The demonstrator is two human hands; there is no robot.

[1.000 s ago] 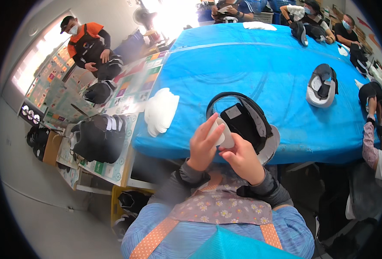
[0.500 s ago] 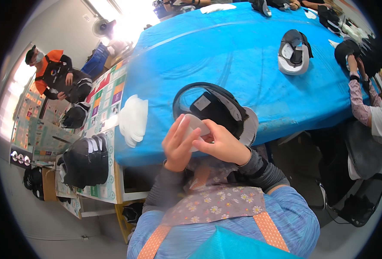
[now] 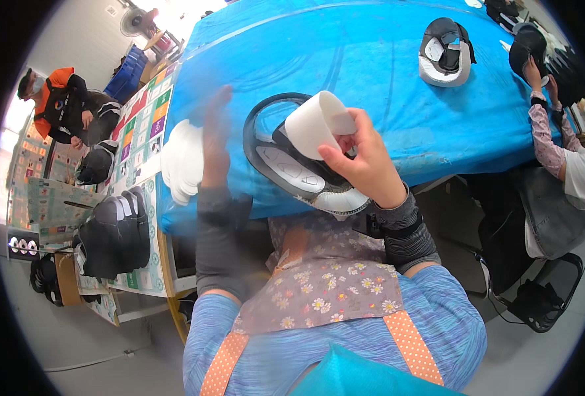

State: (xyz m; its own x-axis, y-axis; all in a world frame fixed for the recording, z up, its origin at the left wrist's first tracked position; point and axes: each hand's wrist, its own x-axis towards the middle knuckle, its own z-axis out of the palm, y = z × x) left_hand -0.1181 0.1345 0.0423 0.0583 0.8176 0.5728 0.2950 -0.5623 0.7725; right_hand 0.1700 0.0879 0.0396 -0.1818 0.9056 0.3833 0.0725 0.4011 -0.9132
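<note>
My right hand [image 3: 365,155] pinches a white curved stiffener piece [image 3: 312,129], bent round so its ends come near my fingers. Below it on the blue table cover lies a black shoe upper [image 3: 258,135] with an open oval collar and a pale stitched edge nearest me. The held piece hides part of this upper. Blurred by motion, my left hand [image 3: 217,142] is raised between the upper and a stack of white flat pieces [image 3: 181,162] at the table's left edge. Its fingers are too smeared to read.
Another black and white shoe upper [image 3: 446,56] lies farther back on the right. Several black shoe uppers [image 3: 114,234] stand on the patterned side table at left. A seated person [image 3: 65,105] is at far left; a co-worker's sleeve [image 3: 550,142] reaches in at right.
My hands have come apart: the left has swung left toward the white stack, while the right has lifted the stiffener piece up and right. The upper beneath now shows more.
</note>
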